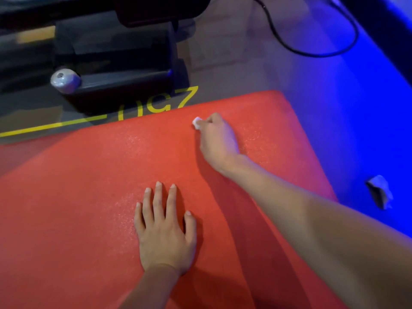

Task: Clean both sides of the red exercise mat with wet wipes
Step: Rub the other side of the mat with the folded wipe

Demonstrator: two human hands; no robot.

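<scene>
Dim gym floor lay under the red mat [89, 197]; my left hand [165, 230] pressed flat to steady it while my right hand [217, 139] pinched a wet wipe [197, 122] far across, scrubbing.

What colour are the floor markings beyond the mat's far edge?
Yellow: the floor markings, a line and some characters, show on the dark floor in the head view.

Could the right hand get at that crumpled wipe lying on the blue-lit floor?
Probably yes. The right hand grips a wipe on the mat; the crumpled wipe lies beside that arm, nothing between.
</scene>
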